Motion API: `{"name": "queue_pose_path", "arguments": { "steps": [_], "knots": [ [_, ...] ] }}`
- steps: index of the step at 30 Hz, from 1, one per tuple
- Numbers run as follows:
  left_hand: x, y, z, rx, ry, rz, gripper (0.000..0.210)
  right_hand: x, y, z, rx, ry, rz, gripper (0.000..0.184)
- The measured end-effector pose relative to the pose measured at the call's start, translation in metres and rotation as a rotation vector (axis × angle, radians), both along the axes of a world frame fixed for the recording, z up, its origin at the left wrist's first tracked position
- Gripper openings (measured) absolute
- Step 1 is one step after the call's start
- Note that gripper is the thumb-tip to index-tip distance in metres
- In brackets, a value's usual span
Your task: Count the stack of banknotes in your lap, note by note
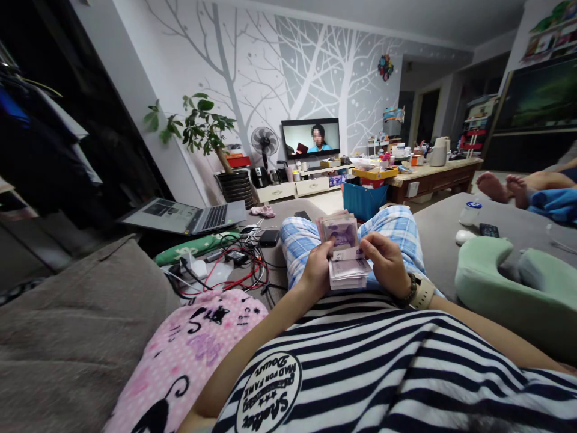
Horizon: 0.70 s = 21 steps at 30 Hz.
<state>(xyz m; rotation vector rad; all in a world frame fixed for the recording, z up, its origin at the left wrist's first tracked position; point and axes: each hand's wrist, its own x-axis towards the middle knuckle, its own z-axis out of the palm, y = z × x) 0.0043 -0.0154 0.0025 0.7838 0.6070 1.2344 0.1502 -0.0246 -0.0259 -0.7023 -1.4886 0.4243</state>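
Observation:
A thick stack of purple-tinted banknotes [341, 234] is held up over my lap, bent so that one part stands upright and another part lies toward me. My left hand [319, 264] is closed round the stack's left side, its thumb across the front. At the right edge, my right hand [384, 260] pinches a note between thumb and fingers; a watch [422, 292] and a beaded bracelet are on that wrist. Blue plaid trousers [401, 231] cover my knees just beyond the notes.
To the left are an open laptop [187, 218], tangled cables [243, 258] and a pink cat-print cloth [198, 343]. A green neck pillow [482, 270], a small jar [470, 212] and a white mouse [464, 237] lie right. Another person's bare feet [505, 185] rest farther right.

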Motion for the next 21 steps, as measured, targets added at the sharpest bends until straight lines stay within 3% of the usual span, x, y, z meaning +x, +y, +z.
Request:
{"name": "queue_pose_path", "arguments": {
  "steps": [6, 13, 21],
  "knots": [
    [0.002, 0.002, -0.003, -0.032, -0.017, 0.010, 0.022, 0.000, -0.003, 0.001, -0.001, 0.003, 0.016, 0.047],
    [-0.002, 0.003, -0.010, 0.020, 0.024, 0.033, 0.017, 0.003, 0.012, -0.005, -0.062, 0.134, -0.103, 0.042],
    [-0.002, 0.000, -0.007, 0.032, 0.031, 0.035, 0.016, 0.003, 0.019, -0.006, -0.124, 0.124, -0.099, 0.036]
  ]
}}
